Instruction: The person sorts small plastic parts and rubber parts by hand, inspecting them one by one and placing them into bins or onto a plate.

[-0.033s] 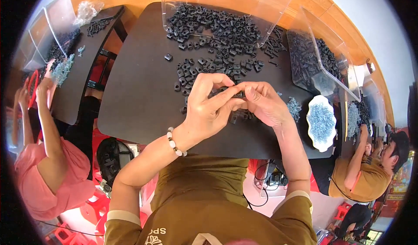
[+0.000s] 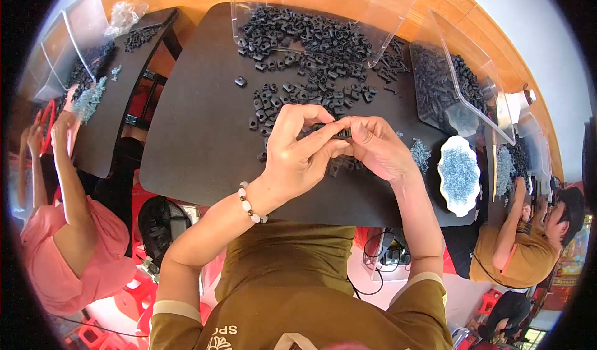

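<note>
My hands at the dark table

My left hand (image 2: 298, 157) and right hand (image 2: 378, 148) pinch one small black part (image 2: 341, 135) together above the dark table (image 2: 193, 132). A pile of black parts (image 2: 311, 45) lies at twelve o'clock, a white dish (image 2: 459, 175) at three. My fingers hide most of the part.

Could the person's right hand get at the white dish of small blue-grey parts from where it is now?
Probably yes. The right hand is at the table's middle, pinching a small black part with the left hand. The white dish lies to its right, nothing between, though the fingers are occupied.
</note>
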Demonstrator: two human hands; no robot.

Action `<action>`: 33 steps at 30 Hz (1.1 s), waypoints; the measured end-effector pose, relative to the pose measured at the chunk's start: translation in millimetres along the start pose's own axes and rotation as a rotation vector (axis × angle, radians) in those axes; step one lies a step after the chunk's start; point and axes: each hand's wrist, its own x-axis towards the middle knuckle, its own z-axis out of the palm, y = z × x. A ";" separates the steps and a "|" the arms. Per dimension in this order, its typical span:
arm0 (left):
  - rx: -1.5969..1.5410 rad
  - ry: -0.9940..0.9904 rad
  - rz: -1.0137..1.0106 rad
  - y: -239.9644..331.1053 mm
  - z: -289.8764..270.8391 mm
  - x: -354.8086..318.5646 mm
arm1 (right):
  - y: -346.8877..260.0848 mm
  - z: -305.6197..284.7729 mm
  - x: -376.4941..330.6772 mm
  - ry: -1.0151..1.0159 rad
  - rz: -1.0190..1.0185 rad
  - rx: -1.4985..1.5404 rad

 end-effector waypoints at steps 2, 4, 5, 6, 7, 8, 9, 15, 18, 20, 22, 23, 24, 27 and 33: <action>0.016 -0.006 0.007 -0.5 -1.7 0.3 | 3.0 -2.9 2.1 -0.033 -0.026 0.061; 0.034 -0.010 0.015 -0.3 -2.6 0.9 | 6.2 -10.1 3.2 -0.049 -0.022 0.065; 0.038 -0.019 0.019 0.0 -2.7 1.3 | 6.8 -12.0 3.2 -0.065 -0.019 0.070; 0.042 -0.028 0.024 0.2 -2.8 1.7 | 6.8 -11.8 3.0 -0.065 -0.019 0.069; 0.042 -0.026 0.024 -0.2 -2.4 1.5 | 6.5 -10.8 3.2 -0.063 -0.014 0.063; 0.032 -0.020 0.035 -0.9 -1.7 0.9 | 6.4 -10.0 3.5 -0.062 -0.010 0.057; 0.022 -0.013 0.046 -1.6 -1.1 0.2 | 6.9 -9.7 3.5 -0.062 -0.009 0.056; 0.071 -0.037 0.106 -0.6 -1.9 -0.1 | 15.7 -9.0 3.5 0.024 -0.006 0.074; 0.049 -0.039 0.090 1.5 -2.5 2.1 | 11.2 -13.7 3.2 -0.038 0.006 0.067; 0.017 -0.010 0.064 -0.5 -1.9 0.8 | 2.2 -7.5 2.3 -0.074 -0.049 0.071; -0.021 0.019 0.040 -2.8 -1.2 -0.1 | 3.9 -10.8 5.1 -0.111 -0.046 0.127; -0.054 0.019 0.003 -3.8 -1.0 -0.3 | 3.9 -11.9 5.3 -0.146 -0.046 0.182; -0.087 0.019 -0.033 -4.0 -1.0 -0.3 | 3.1 -11.8 4.4 -0.144 -0.046 0.181; -0.236 0.027 -0.132 -0.8 1.2 -1.3 | 2.7 -11.9 4.9 -0.112 -0.031 0.129; -0.253 -0.022 -0.115 -3.3 4.0 -5.9 | 5.1 -11.6 4.2 -0.159 -0.112 0.074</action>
